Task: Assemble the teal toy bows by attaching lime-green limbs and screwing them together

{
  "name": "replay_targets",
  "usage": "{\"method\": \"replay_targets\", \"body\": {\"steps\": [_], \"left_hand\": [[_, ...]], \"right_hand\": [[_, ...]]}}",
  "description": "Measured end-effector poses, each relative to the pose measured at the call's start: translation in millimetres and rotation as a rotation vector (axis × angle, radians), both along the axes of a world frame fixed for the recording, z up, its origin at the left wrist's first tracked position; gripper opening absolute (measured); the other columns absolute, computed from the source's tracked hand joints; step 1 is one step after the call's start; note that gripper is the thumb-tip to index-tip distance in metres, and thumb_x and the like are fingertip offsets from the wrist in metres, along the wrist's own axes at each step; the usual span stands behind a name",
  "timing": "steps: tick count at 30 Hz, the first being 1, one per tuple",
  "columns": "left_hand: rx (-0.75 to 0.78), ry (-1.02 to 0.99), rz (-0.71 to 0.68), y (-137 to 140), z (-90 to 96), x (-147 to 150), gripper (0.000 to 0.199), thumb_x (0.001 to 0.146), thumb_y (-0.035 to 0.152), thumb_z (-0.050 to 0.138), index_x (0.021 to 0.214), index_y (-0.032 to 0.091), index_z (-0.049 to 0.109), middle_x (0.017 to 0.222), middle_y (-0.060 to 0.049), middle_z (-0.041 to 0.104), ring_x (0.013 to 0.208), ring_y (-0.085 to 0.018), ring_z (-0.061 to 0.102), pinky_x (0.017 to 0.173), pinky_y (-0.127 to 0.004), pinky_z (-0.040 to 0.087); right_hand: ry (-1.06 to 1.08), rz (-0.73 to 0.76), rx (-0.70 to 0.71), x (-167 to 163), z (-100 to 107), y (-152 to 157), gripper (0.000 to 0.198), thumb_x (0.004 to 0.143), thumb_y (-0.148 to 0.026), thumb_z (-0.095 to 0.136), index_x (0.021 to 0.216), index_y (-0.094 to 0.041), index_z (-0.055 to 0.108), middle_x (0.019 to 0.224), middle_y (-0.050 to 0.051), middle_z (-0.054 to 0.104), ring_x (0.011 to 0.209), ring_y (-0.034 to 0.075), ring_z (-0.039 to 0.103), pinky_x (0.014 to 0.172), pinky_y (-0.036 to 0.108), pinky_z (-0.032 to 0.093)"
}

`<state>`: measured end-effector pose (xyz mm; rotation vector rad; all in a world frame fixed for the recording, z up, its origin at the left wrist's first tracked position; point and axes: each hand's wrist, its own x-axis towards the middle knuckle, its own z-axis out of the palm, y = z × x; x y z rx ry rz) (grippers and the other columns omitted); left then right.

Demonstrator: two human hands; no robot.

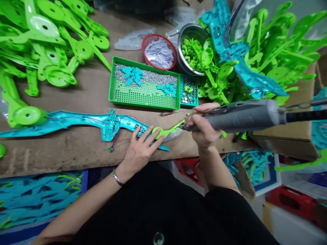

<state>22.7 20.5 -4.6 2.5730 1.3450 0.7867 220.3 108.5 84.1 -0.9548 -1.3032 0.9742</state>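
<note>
My right hand (204, 127) is wrapped round a grey electric screwdriver (242, 116), held nearly level with its tip pointing left. The tip meets or hovers over a light green plastic arm (170, 131); I cannot tell which. With fingers spread, my left hand (143, 147) lies flat over the right end of a blue bow-shaped plastic shell (74, 119) and the round end of the green arm. Thin wires run along the shell, and a small green circuit board (110, 149) hangs from them. Part of the shell is hidden under my fingers.
Behind stand a green tray (135, 97) of screws and blue pieces, a small blue tray (196, 98), a red basket (145, 44) and a metal bowl (181, 51). Green parts (51, 44) heap at left and right. Another blue shell (222, 37) lies on the right heap.
</note>
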Motion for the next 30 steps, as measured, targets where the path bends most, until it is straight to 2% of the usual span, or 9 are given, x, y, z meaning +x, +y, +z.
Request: {"method": "replay_targets", "body": {"steps": [8, 14, 17, 19, 22, 24, 26, 30], "left_hand": [[-0.011, 0.004, -0.003, -0.8, -2.1, -0.1, 0.047, 0.097, 0.013, 0.056, 0.142, 0.025, 0.057, 0.148, -0.008, 0.059, 0.14, -0.031, 0.051, 0.121, -0.058, 0.025], [0.05, 0.002, 0.008, 0.1, 0.2, 1.3, 0.044, 0.099, 0.011, 0.051, 0.141, 0.023, 0.058, 0.146, -0.008, 0.062, 0.137, -0.03, 0.054, 0.12, -0.057, 0.027], [0.04, 0.004, 0.012, 0.4, 0.6, 1.1, 0.043, 0.099, 0.012, 0.052, 0.14, 0.023, 0.059, 0.145, -0.006, 0.062, 0.136, -0.03, 0.055, 0.121, -0.056, 0.026], [0.032, 0.004, 0.011, 0.7, 0.6, 0.7, 0.042, 0.099, 0.013, 0.054, 0.139, 0.024, 0.06, 0.145, -0.006, 0.062, 0.135, -0.03, 0.056, 0.12, -0.056, 0.027], [0.033, 0.005, 0.013, 0.8, 0.4, 0.3, 0.042, 0.097, 0.013, 0.056, 0.137, 0.024, 0.061, 0.144, -0.006, 0.063, 0.134, -0.03, 0.057, 0.12, -0.056, 0.028], [0.028, 0.0, 0.019, 0.4, -0.3, 0.5, 0.043, 0.096, 0.013, 0.057, 0.137, 0.025, 0.061, 0.145, -0.006, 0.063, 0.135, -0.03, 0.056, 0.119, -0.056, 0.029], [0.017, -0.003, 0.023, -0.3, -1.6, 0.8, 0.045, 0.096, 0.014, 0.058, 0.139, 0.026, 0.06, 0.147, -0.006, 0.061, 0.137, -0.03, 0.055, 0.12, -0.057, 0.028], [0.009, -0.01, 0.024, -1.4, -4.9, 1.7, 0.048, 0.096, 0.013, 0.059, 0.142, 0.027, 0.058, 0.148, -0.006, 0.06, 0.139, -0.029, 0.053, 0.121, -0.057, 0.027]], "right_hand": [[0.025, -0.032, -0.082, 6.5, -22.8, -4.9, 0.016, 0.082, -0.029, 0.073, 0.092, -0.026, 0.061, 0.056, -0.008, 0.058, 0.048, 0.013, 0.059, 0.051, 0.029, 0.051], [-0.052, 0.182, -0.1, 17.3, -33.6, 1.6, 0.018, 0.08, -0.032, 0.077, 0.083, -0.025, 0.061, 0.06, -0.007, 0.059, 0.049, 0.012, 0.058, 0.049, 0.028, 0.049], [-0.101, 0.35, -0.13, 20.1, -27.0, 12.5, 0.017, 0.08, -0.033, 0.076, 0.086, -0.023, 0.063, 0.059, -0.006, 0.059, 0.047, 0.012, 0.057, 0.047, 0.028, 0.048], [-0.086, 0.395, -0.094, 13.7, -17.9, 25.1, 0.02, 0.081, -0.034, 0.076, 0.094, -0.024, 0.064, 0.057, -0.007, 0.058, 0.045, 0.012, 0.055, 0.045, 0.028, 0.047], [0.038, 0.202, 0.07, -9.3, -8.3, 51.1, 0.025, 0.08, -0.041, 0.076, 0.096, -0.027, 0.062, 0.053, -0.009, 0.054, 0.043, 0.012, 0.051, 0.046, 0.028, 0.046], [0.102, 0.053, 0.136, -27.5, -10.6, 70.5, 0.026, 0.079, -0.043, 0.076, 0.093, -0.029, 0.06, 0.053, -0.009, 0.052, 0.044, 0.011, 0.05, 0.049, 0.029, 0.046], [0.102, -0.023, 0.129, -42.0, -20.1, 87.9, 0.027, 0.078, -0.047, 0.075, 0.091, -0.029, 0.059, 0.053, -0.009, 0.051, 0.046, 0.011, 0.05, 0.052, 0.03, 0.047], [0.006, -0.072, 0.081, -54.2, -43.5, 108.8, 0.035, 0.077, -0.057, 0.071, 0.078, -0.026, 0.055, 0.054, -0.008, 0.047, 0.047, 0.011, 0.05, 0.054, 0.03, 0.048]]}}
